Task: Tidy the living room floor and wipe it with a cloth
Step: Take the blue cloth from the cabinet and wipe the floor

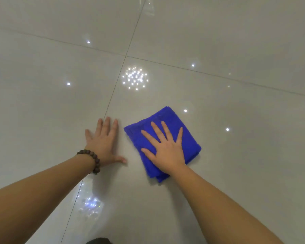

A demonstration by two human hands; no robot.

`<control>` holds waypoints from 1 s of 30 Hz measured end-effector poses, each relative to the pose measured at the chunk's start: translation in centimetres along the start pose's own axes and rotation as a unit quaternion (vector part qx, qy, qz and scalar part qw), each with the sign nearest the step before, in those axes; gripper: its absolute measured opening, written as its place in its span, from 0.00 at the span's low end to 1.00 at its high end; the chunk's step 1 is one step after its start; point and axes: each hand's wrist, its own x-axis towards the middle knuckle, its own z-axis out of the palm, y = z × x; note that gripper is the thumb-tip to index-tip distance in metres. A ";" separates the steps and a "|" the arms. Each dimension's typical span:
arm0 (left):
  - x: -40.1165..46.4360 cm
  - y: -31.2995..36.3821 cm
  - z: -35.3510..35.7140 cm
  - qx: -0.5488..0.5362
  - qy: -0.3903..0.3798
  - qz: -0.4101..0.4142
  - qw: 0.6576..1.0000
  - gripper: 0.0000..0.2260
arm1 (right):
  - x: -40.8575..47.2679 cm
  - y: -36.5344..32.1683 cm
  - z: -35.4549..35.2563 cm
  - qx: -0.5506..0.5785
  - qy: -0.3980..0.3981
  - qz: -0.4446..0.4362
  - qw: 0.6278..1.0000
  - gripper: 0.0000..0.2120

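A folded blue cloth (187, 138) lies flat on the glossy pale tiled floor (236, 164), right of centre. My right hand (165, 148) presses palm down on the cloth with its fingers spread, covering the cloth's middle. My left hand (104, 141) rests flat on the bare tile just left of the cloth, fingers apart, holding nothing. A dark beaded bracelet (92, 161) sits on the left wrist. A narrow strip of tile separates the left thumb from the cloth's edge.
Thin grout lines (113, 95) cross the floor, meeting above the hands. Ceiling lights reflect as bright spots (135, 78) on the tiles. A dark object (99, 241) shows at the bottom edge.
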 end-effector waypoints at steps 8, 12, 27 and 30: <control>4.8 1.2 -2.7 -0.013 0.005 -0.011 1.000 0.63 | -3.1 17.0 -2.7 0.133 -0.010 0.517 0.846 0.29; 5.8 1.8 -2.9 0.004 -0.019 -0.020 1.000 0.64 | 0.9 8.0 -1.5 0.084 0.014 0.341 0.936 0.29; 5.9 2.1 -3.7 0.028 -0.054 -0.034 0.998 0.64 | 0.4 11.0 -2.6 0.104 -0.037 0.374 0.921 0.28; 5.9 2.4 -4.1 0.028 -0.070 -0.039 0.996 0.65 | 1.8 3.9 -1.5 0.048 -0.029 0.107 0.993 0.29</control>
